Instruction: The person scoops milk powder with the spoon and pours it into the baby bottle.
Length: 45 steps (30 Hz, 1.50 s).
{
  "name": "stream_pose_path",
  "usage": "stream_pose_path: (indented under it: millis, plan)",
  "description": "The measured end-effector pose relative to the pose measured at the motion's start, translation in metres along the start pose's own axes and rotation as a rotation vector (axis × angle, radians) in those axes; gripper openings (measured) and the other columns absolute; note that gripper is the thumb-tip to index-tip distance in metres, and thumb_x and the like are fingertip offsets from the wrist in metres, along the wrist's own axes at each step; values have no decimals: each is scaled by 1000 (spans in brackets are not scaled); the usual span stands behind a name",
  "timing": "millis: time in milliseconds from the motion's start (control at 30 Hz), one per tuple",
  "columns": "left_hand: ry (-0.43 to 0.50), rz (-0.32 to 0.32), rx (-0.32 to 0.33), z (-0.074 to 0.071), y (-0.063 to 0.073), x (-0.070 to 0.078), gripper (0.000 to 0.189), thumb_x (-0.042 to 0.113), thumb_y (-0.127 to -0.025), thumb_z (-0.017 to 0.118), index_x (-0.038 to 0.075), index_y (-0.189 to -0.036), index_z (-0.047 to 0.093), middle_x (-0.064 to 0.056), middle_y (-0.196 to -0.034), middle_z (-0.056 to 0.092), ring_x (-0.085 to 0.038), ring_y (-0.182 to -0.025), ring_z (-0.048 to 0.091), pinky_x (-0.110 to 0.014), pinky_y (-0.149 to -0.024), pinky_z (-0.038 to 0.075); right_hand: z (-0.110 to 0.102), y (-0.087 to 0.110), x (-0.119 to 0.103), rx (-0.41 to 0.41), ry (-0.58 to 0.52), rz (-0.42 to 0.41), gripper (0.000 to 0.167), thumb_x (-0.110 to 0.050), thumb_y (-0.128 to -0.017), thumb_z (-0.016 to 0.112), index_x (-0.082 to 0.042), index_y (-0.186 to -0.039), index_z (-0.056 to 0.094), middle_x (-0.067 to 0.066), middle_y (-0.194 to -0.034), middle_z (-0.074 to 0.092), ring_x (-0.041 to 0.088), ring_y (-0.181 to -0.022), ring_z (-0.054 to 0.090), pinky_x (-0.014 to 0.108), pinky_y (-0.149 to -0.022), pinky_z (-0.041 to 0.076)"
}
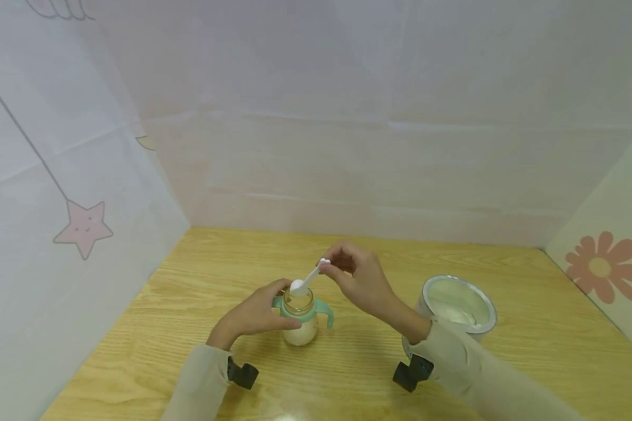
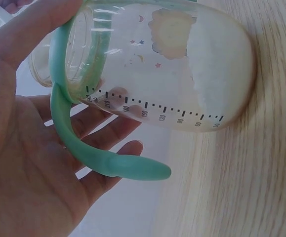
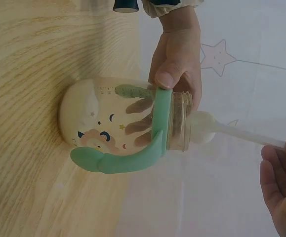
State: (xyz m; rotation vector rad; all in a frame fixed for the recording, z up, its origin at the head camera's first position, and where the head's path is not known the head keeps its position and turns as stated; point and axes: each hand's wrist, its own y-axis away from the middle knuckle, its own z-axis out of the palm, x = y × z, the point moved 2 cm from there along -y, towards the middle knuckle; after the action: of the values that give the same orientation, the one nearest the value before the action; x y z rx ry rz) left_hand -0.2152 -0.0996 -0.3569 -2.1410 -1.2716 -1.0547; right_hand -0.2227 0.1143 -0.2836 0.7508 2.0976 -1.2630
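A clear baby bottle [image 1: 301,334] with a mint-green two-handled collar [image 3: 161,116] stands upright and uncapped on the table. White contents fill its lower part, reaching between the 60 and 90 marks in the left wrist view. My left hand [image 1: 255,311] holds the bottle at its collar, thumb on the near side and fingers behind. Between thumb and fingers, my right hand [image 1: 360,283] pinches the handle of a white scoop [image 1: 312,276]. The scoop's bowl [image 3: 202,127], heaped with white powder, is right at the bottle's open mouth [image 1: 298,299].
An open can [image 1: 447,278] with pale powder inside stands on the wooden table [image 1: 232,257], beside my right forearm. Patterned cloth walls [image 1: 316,164] enclose the table at the back and both sides. Small black cameras [image 1: 242,374] are strapped to both wrists.
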Motion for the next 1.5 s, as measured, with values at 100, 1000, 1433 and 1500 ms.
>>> stream_pose_path:
  millis: [100,1000,1433,1500]
  plan:
    - [2,10,0,-1,-1,0,68,34,-81,75,6,-135,44,-8,-123,58,-28,-113,55,-52,-94,46,0,4,0,-3,-9,-40,5,1,-85,67,2,-87,63,12,-84,69,6,-75,66,25,-68,57]
    - [26,16,-13,-1,-3,-1,63,31,-81,76,8,-132,46,-7,-117,58,-20,-103,56,-47,-88,49,2,38,6,-64,51,-325,21,13,-78,68,-5,-87,64,14,-89,71,23,-82,70,25,-70,57]
    - [19,12,-6,0,-3,-3,66,31,-81,77,7,-134,46,-8,-120,58,-23,-106,56,-47,-88,50,0,41,6,-64,61,-359,24,14,-76,69,-5,-88,64,14,-90,71,23,-82,70,23,-72,57]
    - [22,14,-5,1,-3,-4,65,31,-81,77,8,-133,46,-8,-120,58,-23,-107,56,-47,-88,50,0,43,7,-85,52,-358,23,15,-76,68,-4,-89,63,14,-90,70,23,-82,70,24,-72,57]
